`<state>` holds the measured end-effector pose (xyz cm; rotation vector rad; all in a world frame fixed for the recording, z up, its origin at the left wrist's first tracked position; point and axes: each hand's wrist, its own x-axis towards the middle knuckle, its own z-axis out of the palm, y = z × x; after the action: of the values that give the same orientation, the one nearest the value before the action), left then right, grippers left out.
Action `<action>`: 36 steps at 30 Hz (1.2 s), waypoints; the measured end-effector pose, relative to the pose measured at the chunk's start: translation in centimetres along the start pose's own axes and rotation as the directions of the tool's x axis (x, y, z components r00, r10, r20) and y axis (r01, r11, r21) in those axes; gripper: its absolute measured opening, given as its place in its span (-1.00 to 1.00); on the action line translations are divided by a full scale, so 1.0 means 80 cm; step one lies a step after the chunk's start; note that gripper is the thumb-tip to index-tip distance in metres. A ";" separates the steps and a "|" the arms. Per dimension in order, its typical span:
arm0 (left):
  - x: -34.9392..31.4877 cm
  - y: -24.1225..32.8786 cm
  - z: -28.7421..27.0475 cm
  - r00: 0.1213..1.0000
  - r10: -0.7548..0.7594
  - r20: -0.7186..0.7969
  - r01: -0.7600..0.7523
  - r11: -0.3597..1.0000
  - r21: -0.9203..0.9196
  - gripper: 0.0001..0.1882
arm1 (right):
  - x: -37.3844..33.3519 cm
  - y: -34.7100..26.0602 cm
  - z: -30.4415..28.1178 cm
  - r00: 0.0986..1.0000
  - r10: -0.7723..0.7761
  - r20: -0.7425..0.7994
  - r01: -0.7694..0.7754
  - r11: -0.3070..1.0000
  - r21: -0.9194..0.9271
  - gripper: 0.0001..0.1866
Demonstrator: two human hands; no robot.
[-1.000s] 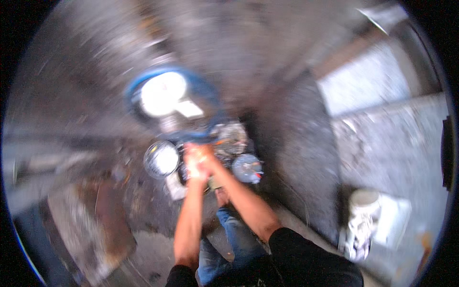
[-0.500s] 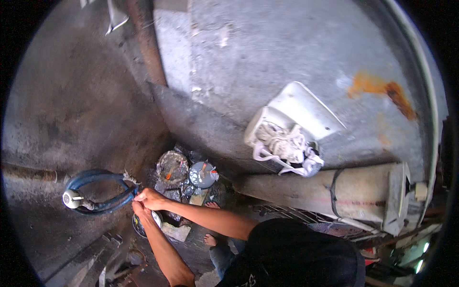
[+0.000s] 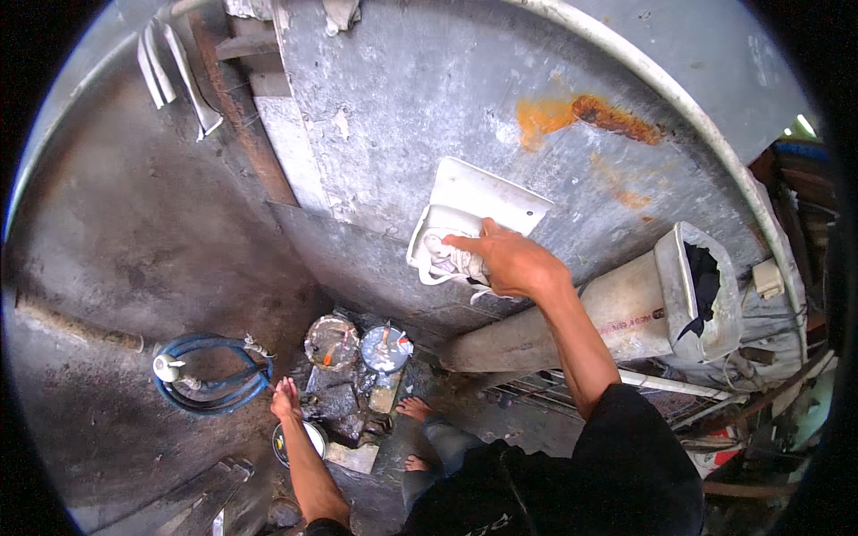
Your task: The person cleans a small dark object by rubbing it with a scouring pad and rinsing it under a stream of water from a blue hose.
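The right hand (image 3: 523, 261), index extended, is at white cloth (image 3: 460, 262), probably light, soft, best pinched by a fold; grip unclear. Left hand (image 3: 285, 399): fingers half-curled, hold unclear.

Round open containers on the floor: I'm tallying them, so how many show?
3: a crusty brown container, a grey-blue one to its right, and a white-lined one below the left hand. Others may be hidden.
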<state>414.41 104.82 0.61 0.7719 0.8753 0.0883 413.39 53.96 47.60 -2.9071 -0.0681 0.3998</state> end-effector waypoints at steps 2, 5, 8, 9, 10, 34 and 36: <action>-0.014 0.011 -0.007 0.982 0.191 -0.002 -0.191 0.979 0.065 -0.83 | 0.008 -0.008 -0.009 0.995 -0.080 0.056 0.081 0.996 -0.024 -0.25; -0.072 -0.003 0.004 0.944 0.277 -0.180 -0.182 0.890 0.418 -0.92 | 0.016 0.010 0.006 0.985 -0.172 -0.020 0.170 0.981 -0.089 -0.31; -0.147 -0.008 0.040 0.914 0.366 -0.173 -0.086 0.593 0.800 -0.76 | -0.010 0.031 -0.007 0.904 -0.242 -0.352 0.213 0.970 -0.119 -0.40; -0.148 0.008 0.044 0.899 0.391 -0.197 -0.035 0.511 0.859 -0.69 | -0.023 0.022 -0.021 0.821 -0.277 -0.500 0.255 0.960 -0.114 -0.43; -0.120 0.039 0.016 0.907 0.386 -0.166 -0.097 0.576 0.812 -0.70 | -0.028 0.001 -0.046 0.795 -0.280 -0.538 0.289 0.955 -0.070 -0.44; -0.493 0.014 0.509 0.126 -0.086 0.988 -0.521 0.842 0.140 -0.67 | -0.032 0.020 -0.022 0.688 -0.017 -0.725 0.626 0.519 0.582 -0.35; -0.491 0.013 0.505 0.156 -0.057 0.986 -0.537 0.833 0.133 -0.69 | -0.033 0.014 -0.016 0.651 0.016 -0.759 0.579 0.636 0.510 -0.36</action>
<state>417.93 67.89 43.01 1.2044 -0.5979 -0.3423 411.25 52.43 49.28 -1.9713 -0.2319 -0.6583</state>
